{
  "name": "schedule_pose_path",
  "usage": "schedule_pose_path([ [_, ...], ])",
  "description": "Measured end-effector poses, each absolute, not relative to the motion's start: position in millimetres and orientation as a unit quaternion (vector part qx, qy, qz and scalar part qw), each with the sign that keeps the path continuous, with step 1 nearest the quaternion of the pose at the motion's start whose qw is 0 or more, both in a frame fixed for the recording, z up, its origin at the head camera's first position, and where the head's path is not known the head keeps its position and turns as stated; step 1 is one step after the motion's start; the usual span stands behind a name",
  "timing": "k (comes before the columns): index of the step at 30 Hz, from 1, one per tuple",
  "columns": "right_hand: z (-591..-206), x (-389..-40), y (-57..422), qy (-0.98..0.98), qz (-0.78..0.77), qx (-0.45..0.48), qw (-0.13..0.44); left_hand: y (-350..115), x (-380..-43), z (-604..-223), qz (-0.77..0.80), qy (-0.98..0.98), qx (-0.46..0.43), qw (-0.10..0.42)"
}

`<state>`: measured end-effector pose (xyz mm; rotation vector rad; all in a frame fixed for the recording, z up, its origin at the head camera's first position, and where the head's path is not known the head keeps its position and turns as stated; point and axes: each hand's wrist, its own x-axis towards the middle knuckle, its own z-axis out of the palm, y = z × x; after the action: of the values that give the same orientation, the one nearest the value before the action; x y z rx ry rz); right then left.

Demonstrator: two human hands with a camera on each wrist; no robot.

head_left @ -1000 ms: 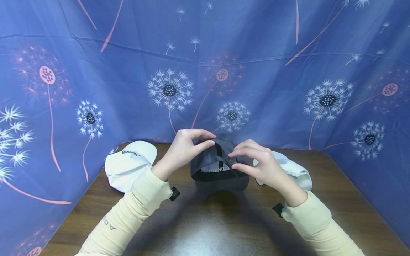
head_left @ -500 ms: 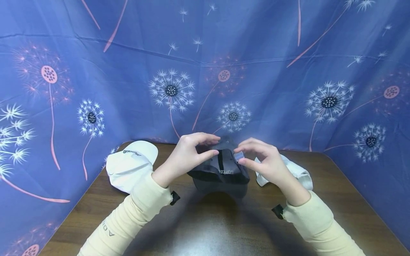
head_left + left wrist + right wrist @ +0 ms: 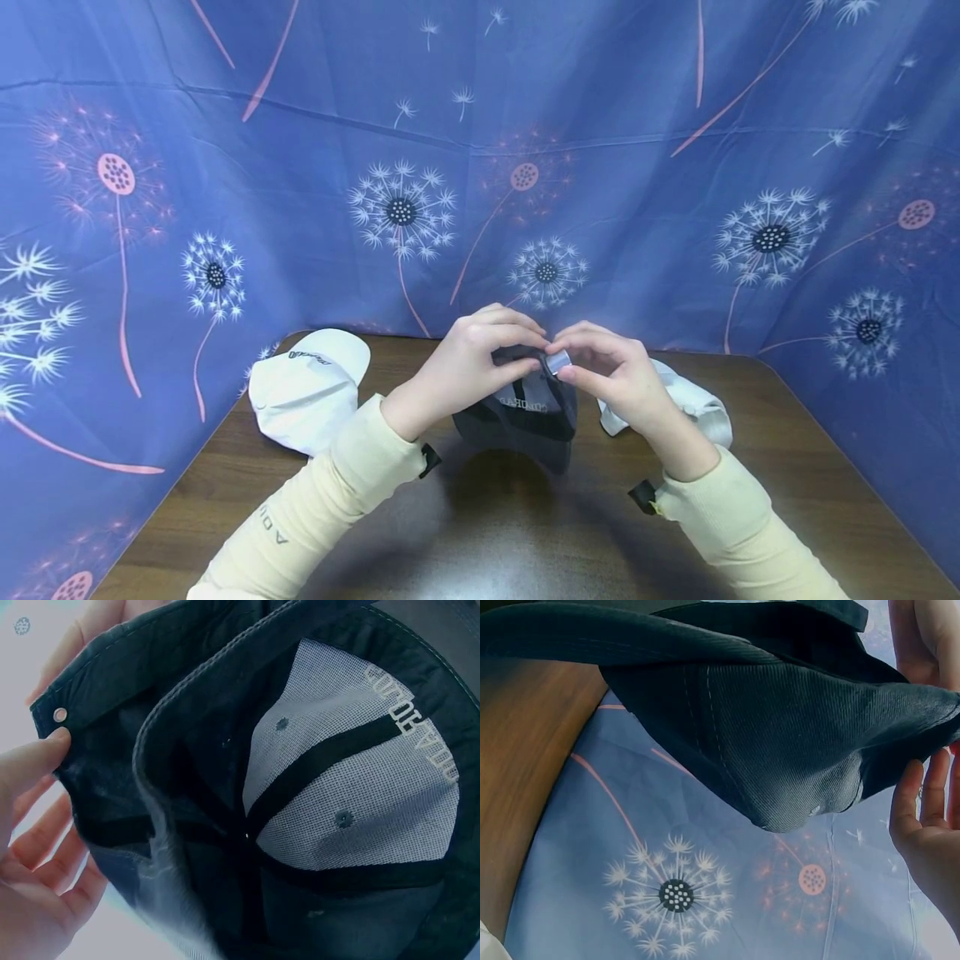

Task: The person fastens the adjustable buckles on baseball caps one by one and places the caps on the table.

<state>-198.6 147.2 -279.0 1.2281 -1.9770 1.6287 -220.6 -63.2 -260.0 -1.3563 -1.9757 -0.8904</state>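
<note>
A dark baseball cap (image 3: 517, 417) is held up over the table between both hands, its inside facing the head camera and its brim hanging low toward it. Backward lettering shows on the inner front panel. My left hand (image 3: 483, 354) grips the cap's back edge between thumb and fingers. Close by, my right hand (image 3: 611, 367) pinches the back strap at a shiny silver buckle (image 3: 557, 362). The left wrist view gives the cap's lining (image 3: 360, 787) and a small metal rivet (image 3: 60, 715) beside a thumb. From the right wrist, the cap's outer side (image 3: 780, 742) is visible.
A white cap (image 3: 300, 392) with dark lettering sits on the table at the left. Another white cap (image 3: 697, 404) lies at the right, partly behind my right hand. The wooden table (image 3: 510, 542) ends at a blue dandelion-print cloth (image 3: 300, 167) behind it.
My left hand has moved right, closing in on the right hand at the cap's back. The silver buckle now shows plainly at the right fingertips, and the cap has tilted. Both white caps stay put.
</note>
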Motion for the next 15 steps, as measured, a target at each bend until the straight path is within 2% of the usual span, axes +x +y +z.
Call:
schedule_pose_path([
  [9, -281.0, -197.2, 150.8, -0.718, 0.562, 0.392, 0.122, -61.5, -222.6, -260.6, -0.325, -0.729, -0.52, 0.305],
  [15, -275.0, -192.9, 149.8, -0.724, 0.531, 0.413, 0.151, -61.2, -221.6, -259.1, -0.323, -0.731, -0.521, 0.301],
])
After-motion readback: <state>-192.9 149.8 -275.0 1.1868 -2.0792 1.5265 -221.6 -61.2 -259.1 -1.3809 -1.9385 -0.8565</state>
